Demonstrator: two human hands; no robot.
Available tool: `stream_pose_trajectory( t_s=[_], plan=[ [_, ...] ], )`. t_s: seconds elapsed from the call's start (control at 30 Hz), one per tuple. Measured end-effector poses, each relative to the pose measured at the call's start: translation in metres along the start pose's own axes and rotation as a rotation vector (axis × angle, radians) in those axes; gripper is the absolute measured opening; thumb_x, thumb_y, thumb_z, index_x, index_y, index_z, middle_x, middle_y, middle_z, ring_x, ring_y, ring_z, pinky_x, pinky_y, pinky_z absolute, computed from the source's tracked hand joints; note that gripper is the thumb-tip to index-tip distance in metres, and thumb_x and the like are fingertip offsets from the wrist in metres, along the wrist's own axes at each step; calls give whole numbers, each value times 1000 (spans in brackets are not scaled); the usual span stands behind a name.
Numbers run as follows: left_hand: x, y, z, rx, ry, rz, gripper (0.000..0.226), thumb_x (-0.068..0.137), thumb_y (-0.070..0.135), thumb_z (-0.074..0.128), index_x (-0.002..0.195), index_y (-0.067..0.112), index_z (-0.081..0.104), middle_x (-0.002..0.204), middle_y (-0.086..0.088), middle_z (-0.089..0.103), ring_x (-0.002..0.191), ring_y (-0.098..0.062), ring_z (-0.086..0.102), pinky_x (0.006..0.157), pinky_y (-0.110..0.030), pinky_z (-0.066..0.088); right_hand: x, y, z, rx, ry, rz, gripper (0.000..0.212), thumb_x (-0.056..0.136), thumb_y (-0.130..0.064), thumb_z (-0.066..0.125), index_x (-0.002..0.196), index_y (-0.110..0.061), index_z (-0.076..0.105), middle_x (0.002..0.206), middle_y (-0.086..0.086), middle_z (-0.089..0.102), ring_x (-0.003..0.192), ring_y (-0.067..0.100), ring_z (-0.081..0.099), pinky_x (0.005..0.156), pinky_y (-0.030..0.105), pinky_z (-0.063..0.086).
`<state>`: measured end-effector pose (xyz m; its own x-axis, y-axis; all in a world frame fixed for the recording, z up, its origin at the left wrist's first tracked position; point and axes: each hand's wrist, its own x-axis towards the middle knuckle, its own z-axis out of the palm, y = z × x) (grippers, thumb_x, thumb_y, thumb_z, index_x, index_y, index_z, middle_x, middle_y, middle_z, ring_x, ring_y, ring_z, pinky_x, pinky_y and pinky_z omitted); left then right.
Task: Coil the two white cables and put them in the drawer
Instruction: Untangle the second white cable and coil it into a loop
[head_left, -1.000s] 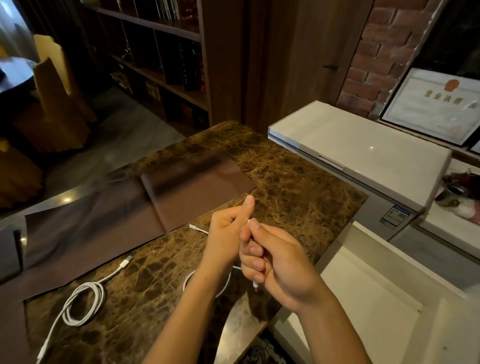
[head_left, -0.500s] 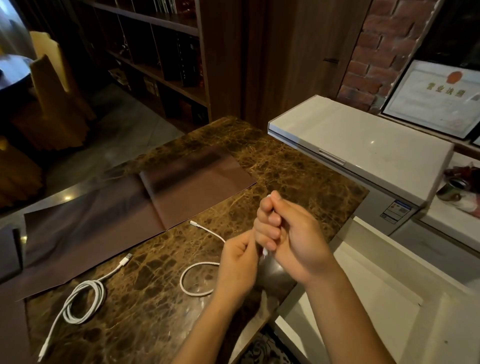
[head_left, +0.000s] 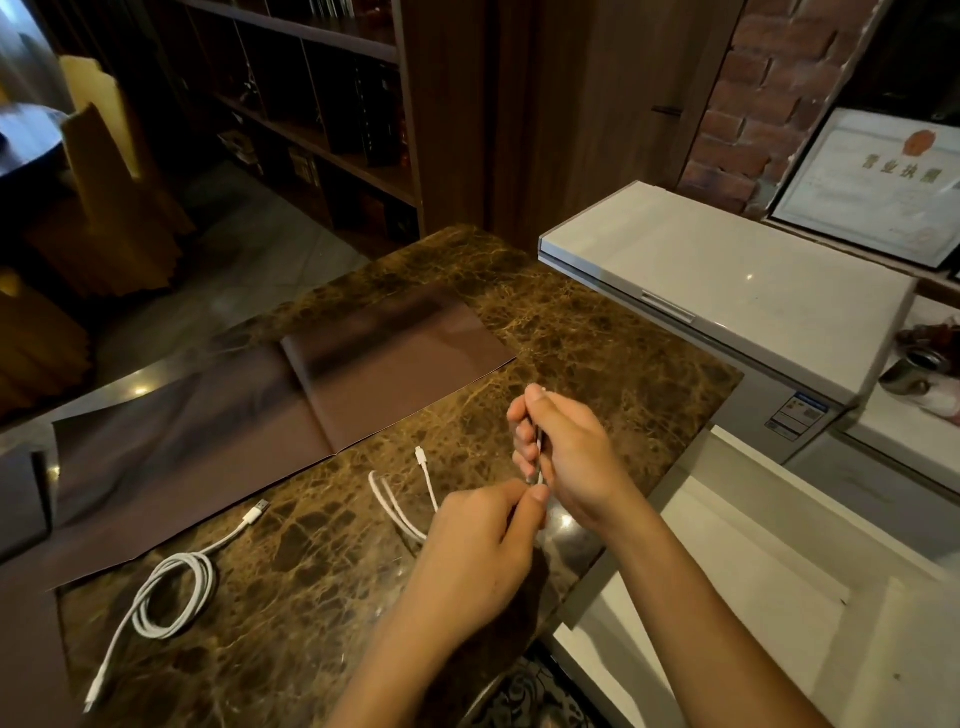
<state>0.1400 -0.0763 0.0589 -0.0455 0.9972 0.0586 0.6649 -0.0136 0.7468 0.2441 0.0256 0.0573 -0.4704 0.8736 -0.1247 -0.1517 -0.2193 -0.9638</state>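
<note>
1. The right hand (head_left: 566, 457) is curled round a few strands of the thin cable (head_left: 397, 506), held above the near right edge of the counter (head_left: 597, 332).
2. The left hand (head_left: 478, 551) pinches the same cable between thumb and forefinger, touching the right hand from below.
3. A slack loop and one plug end of this cable lie on the counter just left of both hands.
4. The second cable (head_left: 176, 592) lies loosely coiled on the counter, well apart to the left, near a brown mat (head_left: 234, 431).
5. The open white drawer (head_left: 753, 571) is just right of the hands, below the counter edge.
6. How many turns the right hand holds is hidden by its fingers.
</note>
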Motion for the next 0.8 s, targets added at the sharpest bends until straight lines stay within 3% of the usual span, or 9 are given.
stream_pose_trajectory(
  t_s=[0.1, 0.2, 0.3, 0.43, 0.53, 0.67, 0.8],
  plan=[
    [5, -2, -11, 73, 18, 30, 41, 104, 44, 46, 74, 22, 65, 59, 1, 62, 56, -12, 58, 59, -31, 51, -10, 11, 0, -190, -36, 21, 38, 109, -29, 40, 85, -12, 64, 71, -1, 53, 61, 9, 48, 57, 24, 43],
    [9, -2, -19, 137, 8, 68, 43, 103, 46, 47, 72, 25, 68, 53, 6, 60, 50, -8, 56, 51, -20, 44, -18, 20, -2, -269, -88, 41, 43, 107, -39, 39, 82, -19, 68, 72, -1, 61, 68, 11, 57, 68, 32, 47],
    [15, 0, -30, 114, 25, 60, 51, 104, 51, 43, 70, 26, 72, 46, 15, 58, 45, -1, 55, 49, -11, 37, -29, 29, -1, -275, -94, 101, 49, 107, -45, 36, 72, -31, 67, 66, -8, 63, 67, 10, 58, 65, 29, 45],
    [37, -5, -35, 139, 44, 94, 56, 98, 59, 47, 64, 20, 71, 59, 3, 68, 56, -10, 64, 58, -20, 50, -41, 39, 7, -214, -95, 182, 37, 94, -40, 39, 81, -16, 64, 66, -1, 62, 62, 15, 54, 60, 32, 43],
    [50, -11, -32, 55, 27, 96, 59, 97, 57, 52, 56, 16, 64, 56, 0, 64, 53, -14, 61, 57, -27, 50, -46, 39, 13, -50, -73, 194, 44, 99, -47, 40, 80, -16, 66, 66, 4, 59, 59, 15, 51, 57, 32, 41],
    [61, -27, -26, -71, 30, 84, 67, 97, 53, 55, 45, 12, 45, 42, 2, 38, 41, -9, 35, 47, -22, 34, -55, 35, 19, -37, -100, 190, 55, 103, -54, 37, 75, -17, 68, 64, 1, 54, 57, 14, 49, 57, 30, 40],
    [59, -31, -12, -360, 5, 33, 65, 99, 45, 55, 44, 16, 38, 41, -1, 34, 39, -10, 30, 45, -18, 31, -62, 30, 24, 37, -162, 204, 45, 107, -41, 38, 79, -14, 61, 63, -1, 47, 56, 13, 43, 55, 28, 37]
  ],
)
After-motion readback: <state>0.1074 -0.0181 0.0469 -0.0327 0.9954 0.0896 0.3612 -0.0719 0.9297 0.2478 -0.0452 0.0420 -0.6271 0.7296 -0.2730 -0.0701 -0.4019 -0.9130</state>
